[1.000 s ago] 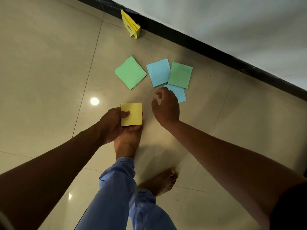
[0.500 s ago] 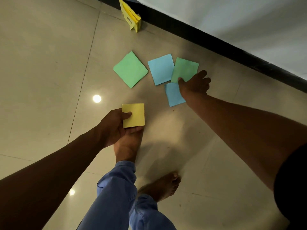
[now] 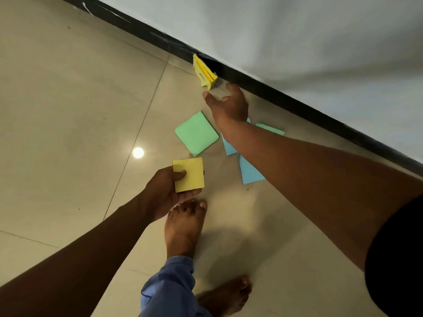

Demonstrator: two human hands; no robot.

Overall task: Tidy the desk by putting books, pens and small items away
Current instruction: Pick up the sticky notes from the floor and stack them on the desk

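Note:
My left hand point(image 3: 166, 191) holds a yellow sticky-note pad point(image 3: 188, 174) above the floor, thumb on top. My right hand point(image 3: 227, 104) is stretched forward, fingers spread and empty, just short of a splayed yellow pad point(image 3: 204, 73) that leans against the black skirting. On the tiles lie a green pad point(image 3: 196, 133), two light blue pads point(image 3: 250, 171) point(image 3: 229, 146) partly under my right forearm, and another green pad point(image 3: 271, 128) mostly hidden behind the arm.
A black skirting board point(image 3: 297, 106) and a pale wall point(image 3: 297, 42) run diagonally across the top right. My bare feet point(image 3: 184, 227) and a blue trouser leg point(image 3: 169, 287) are below the pads. Beige floor tiles point(image 3: 68, 110) spread to the left.
My right hand has left the green and blue pads and reached further forward, to the splayed yellow pad by the wall. The left hand still holds its yellow pad.

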